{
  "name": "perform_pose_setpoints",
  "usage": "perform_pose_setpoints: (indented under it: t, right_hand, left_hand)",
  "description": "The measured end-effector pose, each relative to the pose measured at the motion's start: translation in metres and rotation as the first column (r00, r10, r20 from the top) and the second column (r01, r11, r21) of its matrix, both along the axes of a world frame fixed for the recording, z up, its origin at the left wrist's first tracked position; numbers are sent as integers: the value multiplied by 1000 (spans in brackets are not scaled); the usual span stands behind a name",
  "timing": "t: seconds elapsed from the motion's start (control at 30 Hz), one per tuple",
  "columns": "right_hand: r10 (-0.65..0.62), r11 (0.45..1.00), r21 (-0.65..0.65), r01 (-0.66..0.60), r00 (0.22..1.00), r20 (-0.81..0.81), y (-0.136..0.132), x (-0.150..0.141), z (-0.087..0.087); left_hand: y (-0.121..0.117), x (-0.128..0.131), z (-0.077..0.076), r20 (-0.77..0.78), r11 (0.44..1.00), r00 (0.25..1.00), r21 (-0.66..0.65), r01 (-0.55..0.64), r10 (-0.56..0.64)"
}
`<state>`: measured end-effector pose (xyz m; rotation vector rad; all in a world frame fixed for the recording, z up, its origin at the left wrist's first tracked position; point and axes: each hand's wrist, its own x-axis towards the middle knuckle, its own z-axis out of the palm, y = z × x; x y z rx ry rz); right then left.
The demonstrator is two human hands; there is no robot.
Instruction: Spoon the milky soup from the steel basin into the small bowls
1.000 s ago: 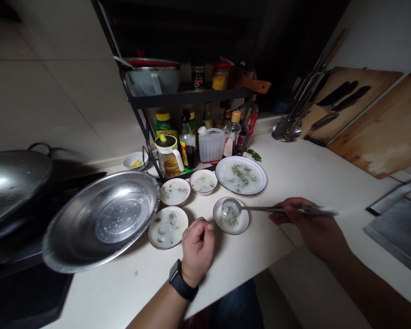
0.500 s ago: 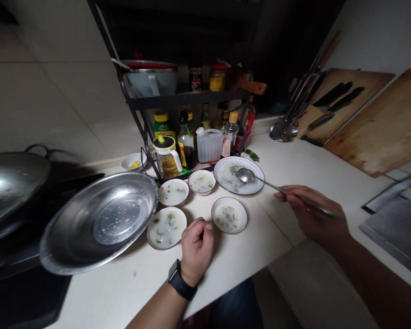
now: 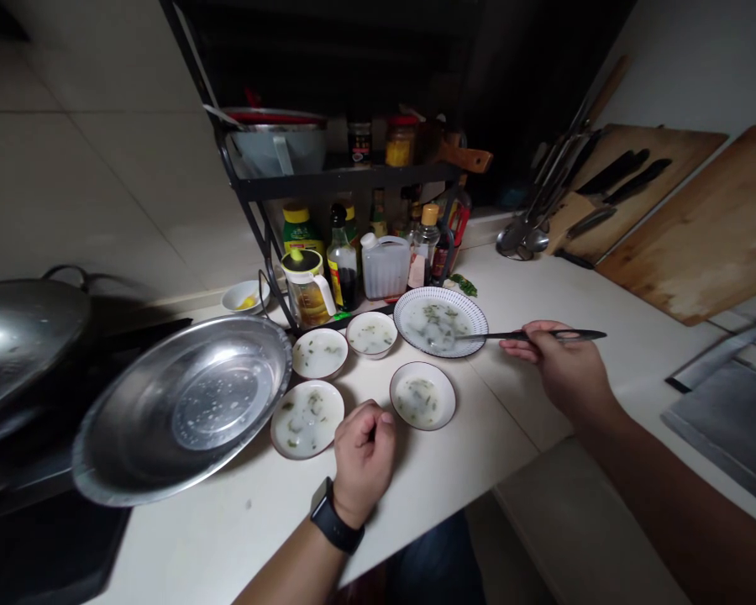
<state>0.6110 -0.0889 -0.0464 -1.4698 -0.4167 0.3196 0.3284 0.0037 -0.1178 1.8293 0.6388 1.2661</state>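
Note:
My right hand [image 3: 570, 363] is closed around the handle of a long metal spoon [image 3: 492, 336]. The spoon's head dips into pale, cloudy soup with green bits in a deep plate with a striped rim [image 3: 477, 313]. My left hand [image 3: 365, 449], a dark watch on its wrist, rests as a fist on the counter with nothing visible in it. It lies between a bowl of the same soup on its left [image 3: 307, 420] and another bowl to its upper right [image 3: 422, 397]. Behind stand two more filled bowls, a left one [image 3: 319, 354] and a smaller one [image 3: 371, 335].
A wide metal basin [image 3: 132, 437] stands on the left, beside a lidded wok [image 3: 25, 336]. At the back, a black rack [image 3: 340, 181] holds bottles and a plastic jug [image 3: 385, 269]. Knives [image 3: 617, 176] and cutting boards [image 3: 699, 227] stand to the right.
My right hand has turned and shifted slightly left and up, and the spoon's head has gone down into the soup in the plate. The left fist stays in place.

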Motion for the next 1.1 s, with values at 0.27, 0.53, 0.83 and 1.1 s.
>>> perform_pose_setpoints:
  t: [0.27,0.53,0.83,1.1]
  right_hand:
    - [-26,999,33,27,999,-27,-1,0,12]
    - [2,999,41,-1,1000,-10,-4,-3,24]
    - [65,997,39,-62,996,-54,-25,-20,30]
    - [131,989,-48,-139,983,-131,-42,-41,12]
  left_hand:
    - [0,-1,0,5,1000,1000,6,14,-14]
    - [1,-1,-2,3,1000,1000,10,10,-10]
    - [1,0,1,-16,1000,1000,-1,1,-1]
    - [0,0,4,-3,1000,1000,2,4,-4]
